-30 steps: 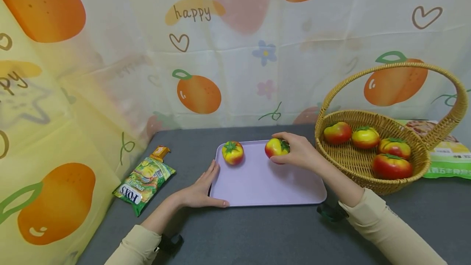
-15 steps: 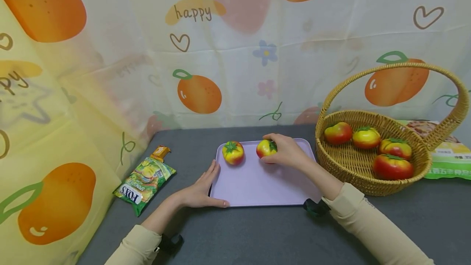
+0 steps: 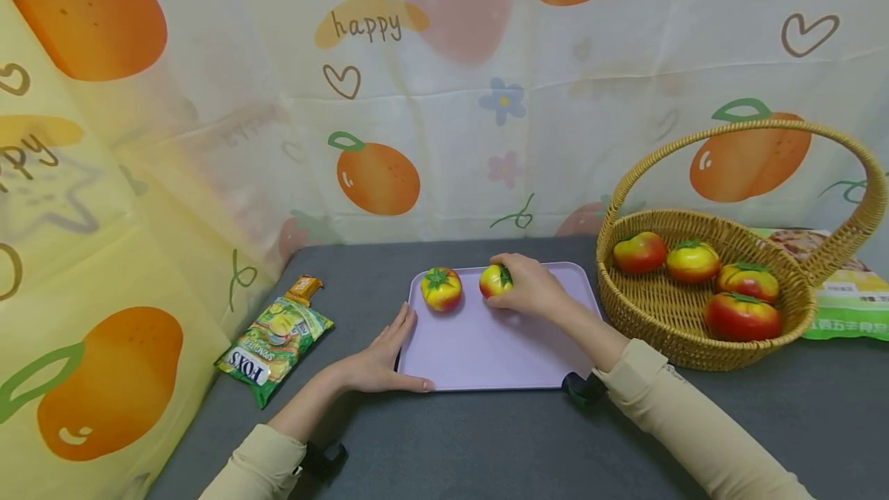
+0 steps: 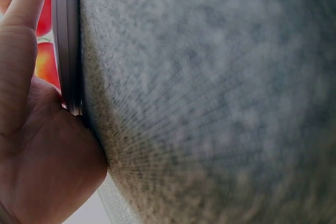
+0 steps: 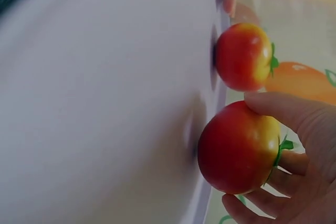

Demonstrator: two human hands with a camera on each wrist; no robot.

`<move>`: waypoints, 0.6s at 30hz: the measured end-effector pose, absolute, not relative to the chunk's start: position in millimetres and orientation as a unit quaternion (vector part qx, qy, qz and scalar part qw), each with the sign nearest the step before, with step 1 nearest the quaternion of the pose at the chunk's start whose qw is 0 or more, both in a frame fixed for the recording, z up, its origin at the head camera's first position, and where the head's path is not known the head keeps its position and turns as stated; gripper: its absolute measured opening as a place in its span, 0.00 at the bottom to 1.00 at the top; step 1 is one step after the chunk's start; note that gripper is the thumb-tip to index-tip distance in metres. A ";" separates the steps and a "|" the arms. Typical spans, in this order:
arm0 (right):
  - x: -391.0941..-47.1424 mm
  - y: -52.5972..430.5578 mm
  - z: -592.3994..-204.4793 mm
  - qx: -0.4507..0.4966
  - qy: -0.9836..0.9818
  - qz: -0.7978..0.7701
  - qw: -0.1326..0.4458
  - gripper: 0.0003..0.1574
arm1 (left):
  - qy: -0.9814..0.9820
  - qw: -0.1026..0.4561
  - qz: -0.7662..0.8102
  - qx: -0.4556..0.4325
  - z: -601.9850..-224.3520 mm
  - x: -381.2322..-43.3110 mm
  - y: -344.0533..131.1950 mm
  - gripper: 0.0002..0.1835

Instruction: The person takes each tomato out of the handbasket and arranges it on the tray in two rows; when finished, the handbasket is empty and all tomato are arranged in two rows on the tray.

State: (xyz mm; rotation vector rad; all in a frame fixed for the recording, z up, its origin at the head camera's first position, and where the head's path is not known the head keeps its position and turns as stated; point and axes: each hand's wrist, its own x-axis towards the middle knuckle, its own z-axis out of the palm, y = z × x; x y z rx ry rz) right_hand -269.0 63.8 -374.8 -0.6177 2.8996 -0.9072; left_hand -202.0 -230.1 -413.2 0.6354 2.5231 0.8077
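Note:
My right hand (image 3: 530, 285) holds a red-and-yellow tomato (image 3: 495, 282) by its sides over the back of a lilac tray (image 3: 500, 353). In the right wrist view, thumb and fingers reach round this tomato (image 5: 236, 148), its green calyx toward the palm and its red underside close over the tray. A second tomato (image 3: 441, 288) sits at the tray's back left corner. My left hand (image 3: 382, 357) rests against the tray's left front corner, fingers along the left side and thumb at the front edge. In the left wrist view, the left hand (image 4: 47, 145) touches the tray's rim (image 4: 65, 40).
A wicker basket (image 3: 660, 338) with a tall handle and several tomatoes stands right of the tray. Behind it lies a green and yellow bag (image 3: 843, 307). Left on the grey table (image 3: 444, 446) are a green FOX'S candy bag (image 3: 274, 342) and a small orange packet (image 3: 303, 289).
My right hand has carried its tomato leftward over the tray, closer to the other tomato. My left hand has kept its place at the tray's corner.

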 end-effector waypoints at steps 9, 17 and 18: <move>-272.5 57.8 -378.4 -0.210 0.939 -0.273 0.011 0.42 | 0.907 0.205 0.290 0.226 -413.7 -201.6 -230.1 0.65; -272.7 57.2 -379.0 -0.205 0.941 -0.268 0.014 0.43 | 0.907 0.208 0.287 0.226 -413.6 -202.1 -230.3 0.65; -272.8 57.3 -378.8 -0.206 0.941 -0.268 0.013 0.43 | 0.907 0.208 0.287 0.227 -413.5 -202.1 -230.2 0.65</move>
